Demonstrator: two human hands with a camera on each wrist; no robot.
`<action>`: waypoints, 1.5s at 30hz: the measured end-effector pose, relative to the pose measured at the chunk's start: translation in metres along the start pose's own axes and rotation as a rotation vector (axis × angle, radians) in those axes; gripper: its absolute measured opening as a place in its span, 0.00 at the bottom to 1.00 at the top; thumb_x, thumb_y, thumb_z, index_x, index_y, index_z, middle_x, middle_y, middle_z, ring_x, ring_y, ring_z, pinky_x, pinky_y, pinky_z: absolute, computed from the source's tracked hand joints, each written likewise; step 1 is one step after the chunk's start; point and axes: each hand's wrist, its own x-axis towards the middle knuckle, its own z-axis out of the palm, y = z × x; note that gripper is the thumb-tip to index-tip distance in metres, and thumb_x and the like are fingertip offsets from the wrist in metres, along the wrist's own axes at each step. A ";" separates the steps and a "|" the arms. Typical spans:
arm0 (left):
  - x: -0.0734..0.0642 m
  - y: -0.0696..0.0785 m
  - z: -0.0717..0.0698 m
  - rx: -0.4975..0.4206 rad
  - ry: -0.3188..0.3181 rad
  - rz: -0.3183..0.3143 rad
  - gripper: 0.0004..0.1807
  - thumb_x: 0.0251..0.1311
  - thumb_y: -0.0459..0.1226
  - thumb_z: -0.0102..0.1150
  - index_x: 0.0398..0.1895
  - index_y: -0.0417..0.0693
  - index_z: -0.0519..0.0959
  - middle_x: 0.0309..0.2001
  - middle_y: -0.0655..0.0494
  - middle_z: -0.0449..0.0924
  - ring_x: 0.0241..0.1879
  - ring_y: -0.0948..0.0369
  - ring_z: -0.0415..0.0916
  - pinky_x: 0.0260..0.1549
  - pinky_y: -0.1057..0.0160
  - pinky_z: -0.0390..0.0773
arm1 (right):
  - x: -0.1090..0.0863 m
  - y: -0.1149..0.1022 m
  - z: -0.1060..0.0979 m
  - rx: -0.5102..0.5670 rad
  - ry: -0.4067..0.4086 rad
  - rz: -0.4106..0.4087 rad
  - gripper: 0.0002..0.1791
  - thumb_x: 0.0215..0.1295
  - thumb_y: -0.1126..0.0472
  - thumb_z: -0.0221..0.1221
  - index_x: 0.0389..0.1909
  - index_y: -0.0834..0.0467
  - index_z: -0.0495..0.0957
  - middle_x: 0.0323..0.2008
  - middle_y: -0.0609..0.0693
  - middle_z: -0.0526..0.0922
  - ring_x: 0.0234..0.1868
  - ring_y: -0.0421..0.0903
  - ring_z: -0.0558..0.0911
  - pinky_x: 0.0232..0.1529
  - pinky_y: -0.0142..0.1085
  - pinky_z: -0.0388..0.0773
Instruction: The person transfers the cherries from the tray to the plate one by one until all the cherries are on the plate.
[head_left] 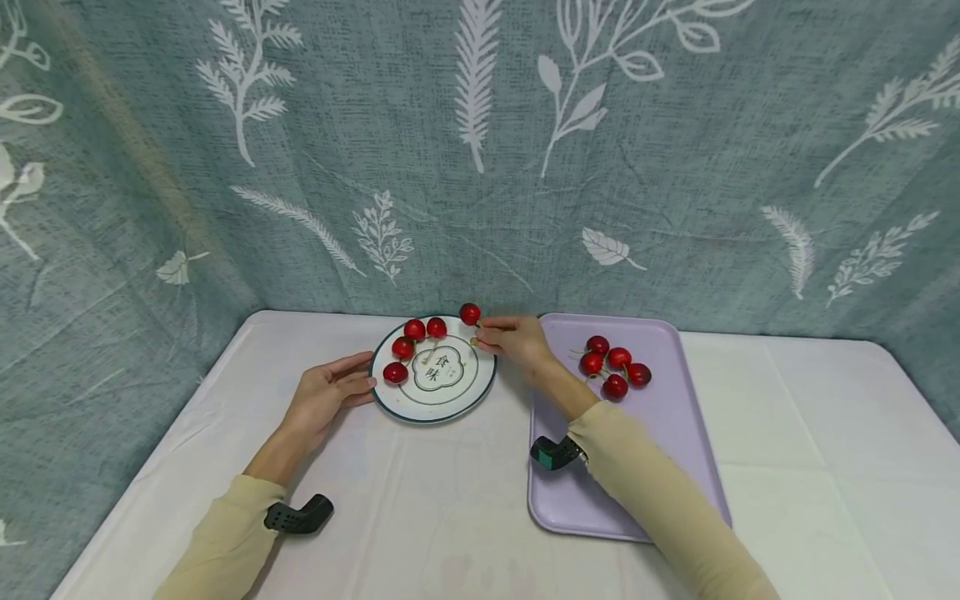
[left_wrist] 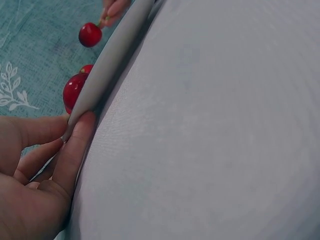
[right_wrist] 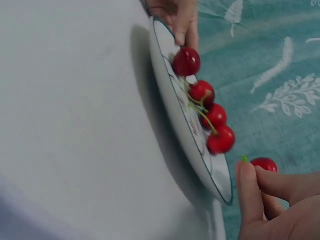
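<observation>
In the head view, a white plate (head_left: 438, 402) with a dark rim bears several red cherries (head_left: 402, 347) along its left and far edge, stems pointing inward. My left hand (head_left: 321, 396) pinches the plate's left rim; the left wrist view has the thumb and fingers (left_wrist: 75, 155) on either side of it. Between thumb and fingertips, my right hand (head_left: 517, 342) pinches one cherry (head_left: 470, 313) by its stem, above the plate's far right edge. In the right wrist view that cherry (right_wrist: 265, 164) is partly hidden behind the fingers.
A lilac tray (head_left: 675, 450) lies right of the plate, under the right forearm, with several cherries (head_left: 615, 387) grouped in its far half. White cloth (head_left: 810, 450) covers the table. A teal leaf-patterned curtain (head_left: 420, 167) hangs behind its far edge.
</observation>
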 end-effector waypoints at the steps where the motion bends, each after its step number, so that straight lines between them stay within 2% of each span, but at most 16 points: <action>1: 0.000 0.000 0.000 -0.001 -0.001 0.004 0.30 0.66 0.28 0.56 0.71 0.36 0.63 0.65 0.35 0.67 0.44 0.70 0.79 0.46 0.67 0.83 | 0.000 0.002 0.002 0.011 0.009 -0.002 0.20 0.65 0.76 0.56 0.58 0.74 0.74 0.54 0.70 0.78 0.48 0.52 0.85 0.46 0.31 0.84; 5: 0.001 0.000 -0.001 -0.005 -0.004 0.011 0.30 0.66 0.28 0.56 0.71 0.36 0.63 0.64 0.35 0.68 0.43 0.71 0.79 0.46 0.67 0.83 | 0.002 0.004 0.007 0.064 0.048 -0.006 0.19 0.64 0.76 0.58 0.57 0.74 0.75 0.51 0.69 0.80 0.44 0.51 0.86 0.47 0.32 0.84; 12: 0.000 0.001 0.001 -0.004 -0.004 0.014 0.30 0.66 0.28 0.56 0.71 0.37 0.63 0.65 0.35 0.67 0.43 0.71 0.79 0.46 0.67 0.83 | 0.001 0.005 0.014 0.068 0.047 -0.009 0.20 0.64 0.78 0.57 0.57 0.75 0.74 0.52 0.71 0.79 0.37 0.45 0.87 0.46 0.31 0.84; 15: -0.001 0.002 0.001 -0.003 -0.005 0.010 0.30 0.66 0.28 0.56 0.72 0.37 0.63 0.65 0.35 0.67 0.44 0.71 0.79 0.46 0.68 0.83 | 0.000 0.008 0.017 0.062 0.058 -0.014 0.19 0.64 0.78 0.56 0.56 0.77 0.73 0.53 0.72 0.78 0.40 0.49 0.87 0.44 0.30 0.84; 19: -0.001 0.001 0.001 -0.005 -0.002 0.004 0.30 0.67 0.28 0.56 0.72 0.37 0.62 0.65 0.35 0.67 0.43 0.72 0.78 0.46 0.68 0.83 | -0.001 0.011 0.022 0.064 0.083 -0.013 0.19 0.64 0.79 0.56 0.56 0.78 0.73 0.52 0.72 0.78 0.51 0.58 0.82 0.46 0.31 0.84; 23: 0.000 0.000 0.001 -0.003 -0.001 0.008 0.30 0.67 0.28 0.55 0.72 0.37 0.62 0.65 0.35 0.67 0.44 0.72 0.78 0.46 0.68 0.83 | -0.002 0.011 0.025 0.067 0.101 0.012 0.18 0.64 0.79 0.55 0.56 0.77 0.73 0.51 0.72 0.79 0.53 0.60 0.80 0.48 0.33 0.84; 28: 0.001 -0.003 0.000 0.008 0.007 0.006 0.30 0.66 0.28 0.55 0.72 0.37 0.63 0.65 0.35 0.67 0.43 0.72 0.78 0.46 0.68 0.83 | -0.001 0.012 0.029 -0.043 0.124 0.031 0.15 0.64 0.76 0.58 0.52 0.76 0.78 0.49 0.68 0.81 0.49 0.56 0.83 0.44 0.32 0.85; 34: 0.001 -0.004 0.001 0.000 0.014 -0.002 0.30 0.66 0.28 0.55 0.72 0.38 0.63 0.65 0.36 0.68 0.43 0.72 0.79 0.46 0.68 0.83 | -0.001 0.014 0.034 -0.183 0.148 0.002 0.10 0.61 0.74 0.62 0.44 0.73 0.83 0.41 0.65 0.85 0.33 0.46 0.88 0.35 0.28 0.86; 37: 0.001 -0.004 0.001 0.000 0.013 0.004 0.30 0.66 0.28 0.55 0.72 0.37 0.63 0.64 0.35 0.68 0.42 0.72 0.79 0.46 0.68 0.83 | -0.002 0.014 0.036 -0.300 0.151 -0.016 0.09 0.62 0.72 0.63 0.41 0.72 0.84 0.35 0.62 0.87 0.28 0.44 0.87 0.30 0.26 0.85; 41: 0.000 -0.003 0.002 -0.004 0.010 0.006 0.31 0.66 0.28 0.56 0.72 0.38 0.63 0.65 0.35 0.67 0.42 0.72 0.79 0.46 0.68 0.83 | -0.004 0.011 0.037 -0.405 0.133 -0.016 0.09 0.63 0.70 0.62 0.40 0.72 0.84 0.31 0.61 0.87 0.27 0.46 0.87 0.28 0.26 0.85; 45: 0.000 -0.002 0.002 -0.013 0.008 0.005 0.30 0.66 0.28 0.55 0.72 0.38 0.62 0.66 0.35 0.67 0.42 0.73 0.79 0.46 0.68 0.83 | -0.003 0.009 0.038 -0.425 0.122 0.008 0.09 0.64 0.69 0.62 0.40 0.72 0.84 0.30 0.60 0.87 0.29 0.46 0.88 0.29 0.26 0.85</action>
